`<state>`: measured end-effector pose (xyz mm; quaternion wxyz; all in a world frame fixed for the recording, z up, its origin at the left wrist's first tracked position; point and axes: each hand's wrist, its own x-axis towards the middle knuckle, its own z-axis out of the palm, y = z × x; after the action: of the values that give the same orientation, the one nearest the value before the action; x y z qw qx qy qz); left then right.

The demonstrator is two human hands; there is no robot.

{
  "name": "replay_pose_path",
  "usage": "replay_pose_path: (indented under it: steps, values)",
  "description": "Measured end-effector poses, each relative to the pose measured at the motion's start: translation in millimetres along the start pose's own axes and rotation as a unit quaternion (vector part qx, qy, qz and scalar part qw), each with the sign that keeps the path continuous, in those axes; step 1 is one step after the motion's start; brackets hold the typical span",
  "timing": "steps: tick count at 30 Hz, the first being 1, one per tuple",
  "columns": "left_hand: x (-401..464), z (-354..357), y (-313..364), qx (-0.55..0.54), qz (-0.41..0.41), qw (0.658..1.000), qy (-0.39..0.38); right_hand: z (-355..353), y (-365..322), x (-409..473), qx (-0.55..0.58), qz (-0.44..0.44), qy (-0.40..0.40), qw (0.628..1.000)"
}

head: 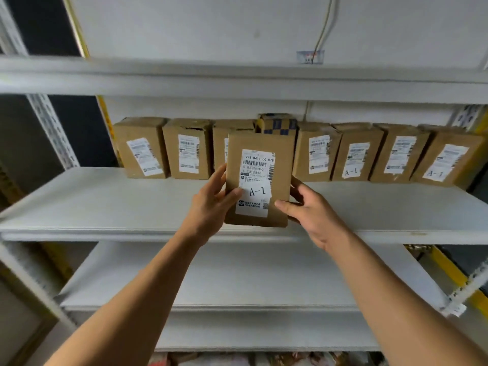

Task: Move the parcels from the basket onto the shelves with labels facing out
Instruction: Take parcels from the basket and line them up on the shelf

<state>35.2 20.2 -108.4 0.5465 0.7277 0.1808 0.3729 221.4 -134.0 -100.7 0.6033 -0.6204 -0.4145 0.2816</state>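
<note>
White shelf boards ran before me. Nearest, my left hand and right hand gripped the parcel upright above the middle shelf, label facing me; behind stood boxes in a row.

parcel before parcel row | row on shelf

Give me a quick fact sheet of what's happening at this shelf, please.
held parcel: cardboard box, label marked A-1 facing the camera
left hand: grips the box's left edge
right hand: holds its right edge
middle shelf: a row of boxes at the back, labels outward
lower shelf: no parcels in view
basket: not in view
</note>
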Motion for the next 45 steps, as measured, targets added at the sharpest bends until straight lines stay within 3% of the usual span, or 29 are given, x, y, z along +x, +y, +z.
replay_pose_path:
  steps: [9, 17, 24, 33, 39, 45]
  values:
    - [1, -84, -16, 0.033, -0.029, 0.991, 0.125, 88, 13, 88, -0.023, -0.034, -0.088, 0.995]
    - [-17, -156, -22, 0.089, -0.059, 0.958, 0.265, 183, 8, 148, -0.064, -0.066, -0.217, 0.972]
    - [-27, -233, -38, 0.125, -0.082, 0.932, 0.329, 283, 18, 185, -0.099, -0.099, -0.256, 0.957]
    - [1, -371, -90, 0.139, -0.099, 0.936, 0.309, 416, 26, 228, -0.096, -0.073, -0.215, 0.969]
    - [37, -433, -111, 0.159, -0.102, 0.934, 0.304, 490, 43, 264, -0.106, -0.055, -0.112, 0.986]
    - [79, -469, -126, 0.158, -0.106, 0.943, 0.271, 519, 48, 292, -0.150, -0.023, -0.034, 0.988]
